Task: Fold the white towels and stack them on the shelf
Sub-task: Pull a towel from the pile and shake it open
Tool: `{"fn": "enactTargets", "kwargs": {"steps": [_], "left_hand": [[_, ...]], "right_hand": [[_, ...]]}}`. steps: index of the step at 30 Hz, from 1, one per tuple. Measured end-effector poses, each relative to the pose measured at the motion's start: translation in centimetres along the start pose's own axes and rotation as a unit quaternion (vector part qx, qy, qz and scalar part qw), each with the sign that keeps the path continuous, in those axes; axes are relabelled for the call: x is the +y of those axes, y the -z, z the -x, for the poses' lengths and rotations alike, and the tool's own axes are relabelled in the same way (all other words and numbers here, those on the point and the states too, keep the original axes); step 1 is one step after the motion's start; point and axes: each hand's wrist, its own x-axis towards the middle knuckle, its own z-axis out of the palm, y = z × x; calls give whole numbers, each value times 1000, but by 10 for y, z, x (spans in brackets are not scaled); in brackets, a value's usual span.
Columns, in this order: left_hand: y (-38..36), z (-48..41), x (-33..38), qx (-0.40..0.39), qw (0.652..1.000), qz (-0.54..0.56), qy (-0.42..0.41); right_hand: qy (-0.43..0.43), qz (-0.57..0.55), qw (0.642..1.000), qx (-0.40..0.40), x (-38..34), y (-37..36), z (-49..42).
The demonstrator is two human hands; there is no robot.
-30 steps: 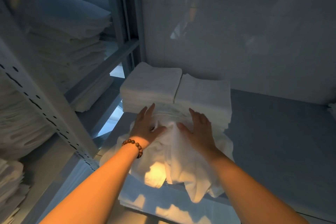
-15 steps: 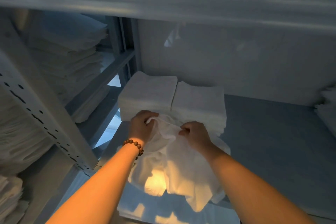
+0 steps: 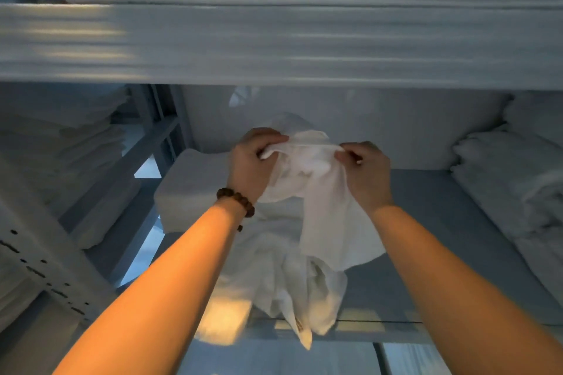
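A loose white towel [image 3: 316, 216] hangs lifted above the grey shelf [image 3: 426, 237], its lower part crumpled at the shelf's front edge. My left hand [image 3: 253, 161], with a bead bracelet on the wrist, grips the towel's top edge on the left. The same edge is pinched on the right by my right hand [image 3: 365, 170]. A stack of folded white towels [image 3: 189, 189] sits behind the hands on the shelf's left side, partly hidden by my left hand and the raised cloth.
The upper shelf's front beam [image 3: 274, 46] crosses the view just above my hands. More stacked white linen [image 3: 518, 179] fills the shelf's right side, and other piles [image 3: 61, 143] fill the bay to the left. A perforated upright post [image 3: 45, 268] stands at lower left.
Both hands went from pressing flat on the crumpled towel to gripping its top edge, then raised it off the shelf. The view has tilted upward.
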Motion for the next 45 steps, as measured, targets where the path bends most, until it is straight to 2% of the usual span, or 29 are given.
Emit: {"fn": "enactTargets", "kwargs": {"steps": [5,8,13,18,21,26,29,32,37,42,45], "left_hand": [[-73,-2,27,-52,999,-2,-15],[-128,9,40,-96,995,-8,-15],[-224,38,48,-152,986,-67,16],[-296,92,38,-310,939,-88,121],[-322,121,30,-364,911,-116,154],[-346,150,17,-339,904,-128,229],[-353,156,10,-316,908,-178,208],[-354,154,12,-267,929,-175,184],[-342,130,29,-224,955,-187,58],[-315,98,49,-219,962,-165,9],[-301,90,56,-243,957,-154,28]], "right_hand": [[13,53,998,34,50,70,-19],[-5,74,997,4,95,113,-21],[-85,117,988,-56,179,166,-16],[-161,118,966,-163,259,184,5],[-182,142,951,-205,294,182,20],[-167,149,944,-243,323,178,35],[-141,149,940,-273,321,171,38],[-101,76,949,-289,305,162,33],[13,94,957,-275,273,150,14],[-3,64,970,-236,249,154,-1],[-32,16,980,-198,227,158,-10]]}}
